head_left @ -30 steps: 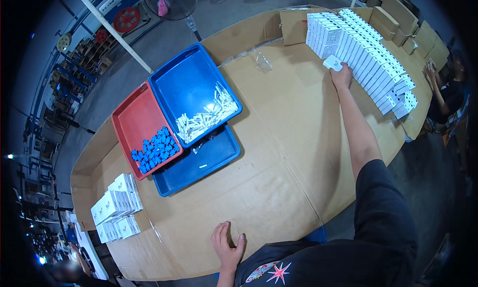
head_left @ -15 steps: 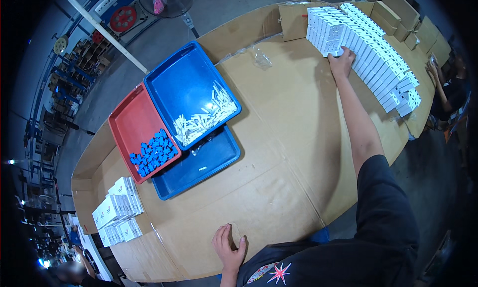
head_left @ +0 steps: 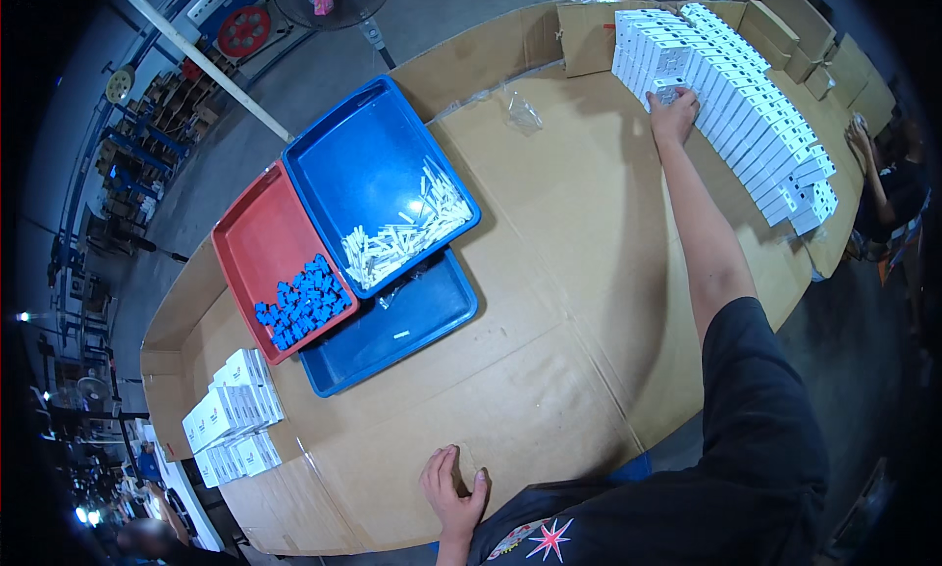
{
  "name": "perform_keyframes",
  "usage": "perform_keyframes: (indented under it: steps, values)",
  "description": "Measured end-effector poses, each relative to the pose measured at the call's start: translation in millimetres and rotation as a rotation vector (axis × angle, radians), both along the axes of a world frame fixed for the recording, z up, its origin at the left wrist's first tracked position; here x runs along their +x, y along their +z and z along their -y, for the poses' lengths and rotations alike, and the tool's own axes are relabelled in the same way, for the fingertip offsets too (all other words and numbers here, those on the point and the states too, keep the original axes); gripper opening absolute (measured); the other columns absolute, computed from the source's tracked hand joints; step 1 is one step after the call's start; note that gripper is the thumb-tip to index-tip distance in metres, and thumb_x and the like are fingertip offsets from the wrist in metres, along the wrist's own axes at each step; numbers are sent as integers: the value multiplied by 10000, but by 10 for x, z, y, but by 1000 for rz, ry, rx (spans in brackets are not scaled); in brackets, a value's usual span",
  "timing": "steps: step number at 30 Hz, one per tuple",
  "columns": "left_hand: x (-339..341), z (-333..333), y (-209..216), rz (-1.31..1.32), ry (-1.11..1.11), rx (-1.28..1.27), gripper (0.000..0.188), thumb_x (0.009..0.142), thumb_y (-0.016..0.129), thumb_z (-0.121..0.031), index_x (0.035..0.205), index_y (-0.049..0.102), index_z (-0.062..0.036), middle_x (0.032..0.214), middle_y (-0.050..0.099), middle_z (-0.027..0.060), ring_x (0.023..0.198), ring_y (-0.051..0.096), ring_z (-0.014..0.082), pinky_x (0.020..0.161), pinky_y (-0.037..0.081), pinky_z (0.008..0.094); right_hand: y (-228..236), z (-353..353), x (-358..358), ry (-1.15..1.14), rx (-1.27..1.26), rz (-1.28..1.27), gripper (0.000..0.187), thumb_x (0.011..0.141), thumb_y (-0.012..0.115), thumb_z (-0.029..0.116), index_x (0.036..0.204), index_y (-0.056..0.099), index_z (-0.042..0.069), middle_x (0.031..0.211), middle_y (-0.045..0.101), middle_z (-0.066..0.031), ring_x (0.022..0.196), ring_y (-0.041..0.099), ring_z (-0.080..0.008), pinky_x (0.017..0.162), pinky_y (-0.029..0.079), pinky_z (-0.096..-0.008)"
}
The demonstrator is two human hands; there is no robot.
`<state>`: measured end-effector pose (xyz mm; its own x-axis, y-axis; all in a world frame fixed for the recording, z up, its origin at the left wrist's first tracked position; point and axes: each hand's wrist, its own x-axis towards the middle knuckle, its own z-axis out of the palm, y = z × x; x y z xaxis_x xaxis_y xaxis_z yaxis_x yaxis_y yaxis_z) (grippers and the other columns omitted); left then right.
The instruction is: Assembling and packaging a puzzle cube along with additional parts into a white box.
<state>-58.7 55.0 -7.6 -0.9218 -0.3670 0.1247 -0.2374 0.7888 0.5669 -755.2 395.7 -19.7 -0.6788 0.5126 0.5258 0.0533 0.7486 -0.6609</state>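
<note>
red tray (head_left: 265, 223), plastic scrap (head_left: 523, 114) left of right hand (head_left: 673, 120)

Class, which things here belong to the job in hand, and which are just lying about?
Likely the job: right hand, at the right white stack; perhaps left white stack, red tray, upper blue tray, lower blue tray.

Seemingly incidental: crumpled clear plastic; standing fan.

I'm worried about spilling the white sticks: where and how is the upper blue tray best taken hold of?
Probably by the right long rim of the upper blue tray, toward its near corner, coming from the right. That straight, raised edge faces away from the red tray, which sits close along the left side. White sticks heap at the near end, likely the heavier one.
</note>
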Motion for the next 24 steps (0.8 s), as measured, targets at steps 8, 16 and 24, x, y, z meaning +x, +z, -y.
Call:
perform_keyframes:
  steps: [8,16,24]
  values:
    - [-30,-38,10,10,5,-10,607,852,794,-290,1371,603,-41,1367,617,137,1318,532,353,1121,386,491,-91,-56,-21,16,-15,70,662,772,910,331,1253,569,29,1260,600,-212,1211,583,-383,1020,497,-456]
    - [-67,37,74,-14,5,18,603,840,808,-307,1351,620,-50,1353,632,125,1287,568,337,1104,410,475,-389,-12,747,413,-47,-41,506,917,705,217,1363,580,13,1312,643,-179,1210,623,-317,1047,489,-416]
    - [108,124,114,-91,30,55,615,867,802,-343,1383,606,-71,1359,645,109,1323,570,307,1100,423,457,126,719,3334,911,-20,222,168,1012,633,76,1152,665,-11,1103,713,-128,1056,679,-243,972,519,-366]
